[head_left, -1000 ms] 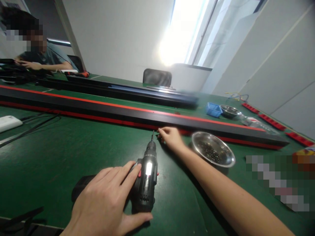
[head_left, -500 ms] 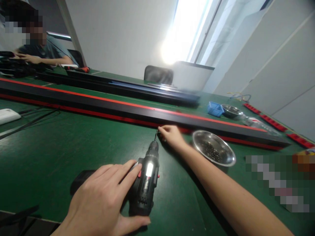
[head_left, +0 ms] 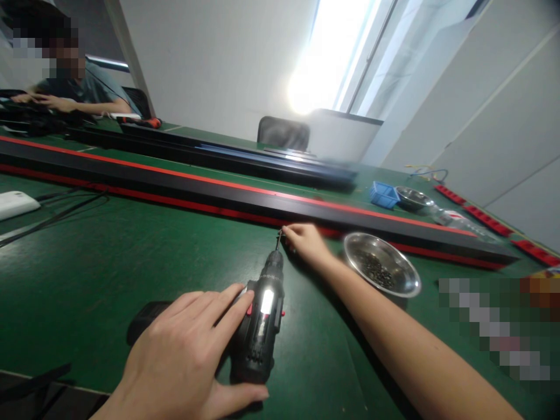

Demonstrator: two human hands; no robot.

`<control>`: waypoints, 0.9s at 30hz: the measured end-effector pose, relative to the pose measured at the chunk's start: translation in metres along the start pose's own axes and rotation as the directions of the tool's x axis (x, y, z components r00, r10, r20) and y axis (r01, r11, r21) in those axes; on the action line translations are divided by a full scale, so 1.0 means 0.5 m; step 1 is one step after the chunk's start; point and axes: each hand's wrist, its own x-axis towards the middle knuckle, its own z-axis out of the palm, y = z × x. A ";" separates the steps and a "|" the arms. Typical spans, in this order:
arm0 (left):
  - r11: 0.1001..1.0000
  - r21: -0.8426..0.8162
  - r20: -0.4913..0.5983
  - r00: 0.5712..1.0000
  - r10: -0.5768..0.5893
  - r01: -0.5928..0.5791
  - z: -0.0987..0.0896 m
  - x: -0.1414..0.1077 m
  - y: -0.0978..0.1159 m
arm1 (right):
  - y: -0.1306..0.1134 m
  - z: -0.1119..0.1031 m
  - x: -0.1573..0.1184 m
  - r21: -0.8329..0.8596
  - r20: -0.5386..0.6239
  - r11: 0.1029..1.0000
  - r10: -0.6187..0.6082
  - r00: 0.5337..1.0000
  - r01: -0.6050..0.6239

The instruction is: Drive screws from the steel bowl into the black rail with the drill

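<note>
The left hand [head_left: 188,338] lies palm down over the black drill [head_left: 262,326], gripping it: the wrist comes in from the lower left, the fingers reach forward along the drill's left side, and the thumb sticks out to the right behind its rear end. The drill rests on its side on the green surface [head_left: 175,256], body just right of that hand, with its battery [head_left: 146,321] showing past the hand's far left edge. Its bit [head_left: 277,246] points away from the left hand, straight toward the right one.

The right hand [head_left: 306,242] is reached well forward of the left, its forearm running in diagonally from the lower right and the wrist kept low. Thumb and forefinger are pinched together at the tip of the bit, on a small piece [head_left: 280,233] too tiny to make out; the other fingers are tucked underneath, mostly hidden.

Just right of the right hand, beside its forearm, stands a metal bowl [head_left: 409,280] with a heap of small dark parts [head_left: 378,274] in it. Right behind the same hand a long black bar [head_left: 210,195] with red edges runs crosswise, reaching out far to both sides. Beyond the bar, off to the right of the hand, sits a blue bin [head_left: 384,195], touching or nearly touching a second metal bowl [head_left: 413,198]
</note>
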 end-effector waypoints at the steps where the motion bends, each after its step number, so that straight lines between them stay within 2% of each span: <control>1: 1.000 0.001 -0.004 1.000 -0.001 0.001 0.000 0.000 0.000 | 0.000 -0.001 -0.001 0.005 0.004 1.000 0.001 1.000 -0.001; 13: 1.000 0.011 -0.019 1.000 -0.010 0.011 -0.002 0.003 0.006 | 0.006 0.001 -0.008 -0.045 -0.017 0.995 -0.088 0.996 0.088; 21: 1.000 0.009 -0.015 1.000 -0.015 0.015 -0.003 0.002 0.006 | 0.013 0.003 -0.011 0.072 -0.056 0.996 -0.044 0.997 0.048; 24: 1.000 -0.001 -0.011 1.000 -0.021 0.021 -0.003 0.002 0.007 | 0.015 0.002 -0.011 0.110 -0.080 0.991 -0.070 0.994 0.078; 27: 0.999 -0.010 -0.003 0.999 -0.040 0.040 -0.003 0.001 0.008 | 0.014 0.001 -0.014 0.146 -0.044 0.981 -0.124 0.991 0.129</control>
